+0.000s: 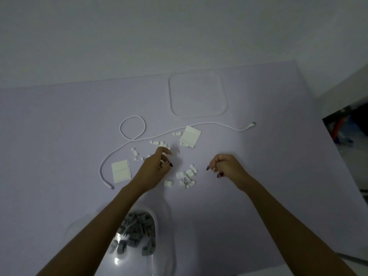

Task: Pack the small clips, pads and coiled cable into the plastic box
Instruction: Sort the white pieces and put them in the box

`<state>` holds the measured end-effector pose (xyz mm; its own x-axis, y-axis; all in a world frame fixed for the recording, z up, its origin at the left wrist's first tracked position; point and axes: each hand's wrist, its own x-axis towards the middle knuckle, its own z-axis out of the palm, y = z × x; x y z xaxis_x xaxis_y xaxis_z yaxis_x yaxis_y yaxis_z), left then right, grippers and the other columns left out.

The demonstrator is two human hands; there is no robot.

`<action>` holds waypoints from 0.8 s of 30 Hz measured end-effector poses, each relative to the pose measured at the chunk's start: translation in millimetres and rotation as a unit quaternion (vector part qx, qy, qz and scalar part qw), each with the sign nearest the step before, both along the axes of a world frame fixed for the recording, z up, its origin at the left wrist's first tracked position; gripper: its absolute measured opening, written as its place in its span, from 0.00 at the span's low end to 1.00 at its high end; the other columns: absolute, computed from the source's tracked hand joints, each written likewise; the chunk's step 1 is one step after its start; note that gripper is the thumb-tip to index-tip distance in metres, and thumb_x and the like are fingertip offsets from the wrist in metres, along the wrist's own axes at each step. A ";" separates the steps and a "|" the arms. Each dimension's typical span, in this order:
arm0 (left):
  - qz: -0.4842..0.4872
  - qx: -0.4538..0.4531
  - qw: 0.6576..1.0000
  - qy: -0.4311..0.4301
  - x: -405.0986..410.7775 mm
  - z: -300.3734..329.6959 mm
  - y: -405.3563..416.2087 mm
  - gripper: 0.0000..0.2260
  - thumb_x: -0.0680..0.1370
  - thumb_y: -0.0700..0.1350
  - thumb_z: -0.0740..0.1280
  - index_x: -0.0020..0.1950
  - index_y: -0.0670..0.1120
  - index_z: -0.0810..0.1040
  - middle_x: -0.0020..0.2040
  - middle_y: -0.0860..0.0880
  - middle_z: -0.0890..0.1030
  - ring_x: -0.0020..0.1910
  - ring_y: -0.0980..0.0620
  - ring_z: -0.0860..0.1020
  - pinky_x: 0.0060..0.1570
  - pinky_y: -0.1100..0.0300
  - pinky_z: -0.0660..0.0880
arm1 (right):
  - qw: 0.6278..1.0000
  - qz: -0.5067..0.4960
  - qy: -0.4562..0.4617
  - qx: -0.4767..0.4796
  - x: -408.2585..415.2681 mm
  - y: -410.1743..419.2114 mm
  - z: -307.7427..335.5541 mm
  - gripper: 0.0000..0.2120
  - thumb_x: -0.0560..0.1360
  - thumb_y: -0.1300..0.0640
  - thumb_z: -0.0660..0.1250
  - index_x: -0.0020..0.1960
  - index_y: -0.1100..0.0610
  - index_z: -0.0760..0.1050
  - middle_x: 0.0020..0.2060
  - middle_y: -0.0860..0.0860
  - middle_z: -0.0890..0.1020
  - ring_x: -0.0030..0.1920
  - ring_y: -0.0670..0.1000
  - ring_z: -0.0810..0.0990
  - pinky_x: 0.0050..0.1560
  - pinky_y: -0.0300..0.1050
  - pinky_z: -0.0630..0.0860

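Left hand (159, 166): fingers curled, pinching small white clips (186, 177) at mid-table.
Right hand (225, 166): fist closed; contents can't be told.
Box (157, 226): near edge, clips inside.
Cable (137, 139): uncoiled, mid-table.
Pads (121, 170): beside cable.
Lid (197, 93): far edge.

Bare tabletop (268, 166) lies open to the right of the right hand (225, 166). Between the hands, a cluster of clips (187, 177) blocks the gap. Beyond the left hand (157, 166), more clips, a pad (190, 137) and the looping cable (133, 128) crowd the way. The lid (197, 93) lies farther back, the box (159, 226) near, under the left forearm.
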<state>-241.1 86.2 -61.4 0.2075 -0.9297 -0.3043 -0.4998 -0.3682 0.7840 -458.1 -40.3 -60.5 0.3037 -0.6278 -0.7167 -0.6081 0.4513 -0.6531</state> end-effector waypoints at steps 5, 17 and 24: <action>0.080 0.045 0.988 0.124 2.5 7.1 6.8 0.13 0.83 0.39 0.50 0.55 0.42 0.74 0.43 0.46 0.76 0.35 0.50 0.76 0.36 0.64 0.76 | 0.951 0.245 -0.026 -0.184 0.0 11.8 -3.1 0.09 0.72 0.56 0.69 0.51 0.48 0.76 0.38 0.51 0.77 0.33 0.47 0.72 0.34 0.40 0.70; -0.245 0.084 0.950 -0.177 4.7 -12.2 12.4 0.25 0.68 0.58 0.73 0.57 0.46 0.69 0.53 0.49 0.71 0.43 0.53 0.69 0.41 0.62 0.66 | 0.837 0.456 0.077 -0.292 20.8 19.1 -24.4 0.13 0.73 0.50 0.68 0.55 0.47 0.70 0.45 0.48 0.74 0.42 0.50 0.74 0.38 0.46 0.71; -0.188 0.091 0.965 -0.157 6.3 -16.6 15.8 0.12 0.78 0.51 0.65 0.51 0.42 0.71 0.48 0.46 0.73 0.40 0.51 0.70 0.39 0.61 0.64 | 0.896 0.357 0.035 -0.261 20.8 24.4 -29.0 0.10 0.72 0.53 0.72 0.49 0.53 0.73 0.46 0.49 0.75 0.42 0.49 0.76 0.42 0.43 0.73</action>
<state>-234.8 102.0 -78.0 -0.0255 -0.8944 -0.4465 -0.8269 -0.2321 0.5122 -437.3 -15.9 -89.5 0.7284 -0.5460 -0.4139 -0.6669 -0.4264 -0.6111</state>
